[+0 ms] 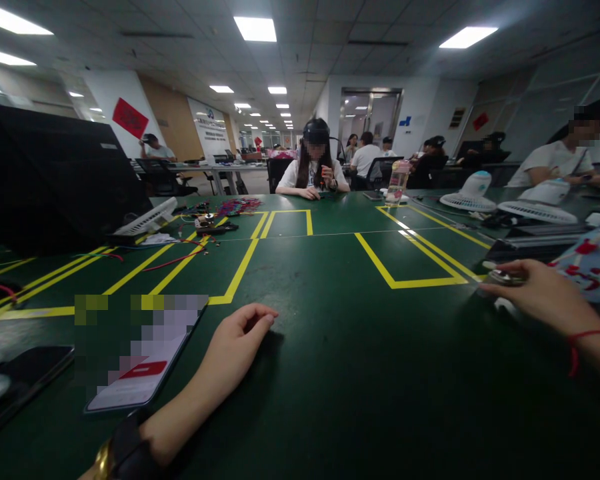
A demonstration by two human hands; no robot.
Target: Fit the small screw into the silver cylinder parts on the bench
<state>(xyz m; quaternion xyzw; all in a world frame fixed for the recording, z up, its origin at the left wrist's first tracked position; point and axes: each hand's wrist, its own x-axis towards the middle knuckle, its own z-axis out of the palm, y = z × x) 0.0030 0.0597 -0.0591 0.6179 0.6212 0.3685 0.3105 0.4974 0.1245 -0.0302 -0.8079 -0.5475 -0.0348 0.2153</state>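
My left hand (243, 340) rests low over the green table (330, 380). Its fingers are curled, the thumb and index tips lie close together, and nothing shows in them. To its left lies a phone (130, 393) with its screen lit and partly blurred out. At the right, my right hand (545, 290) has its fingers and thumb around a shiny round metal object (507, 277), whose kind I cannot make out. A small white piece (505, 306) shows just beneath that hand.
Yellow tape (425, 284) marks boxes on the table. Wires and a small device (215, 227) lie at the back left, beside a black monitor (55, 180). A bottle (397, 183) and white fans (473, 193) stand far right. A person (313, 167) sits opposite.
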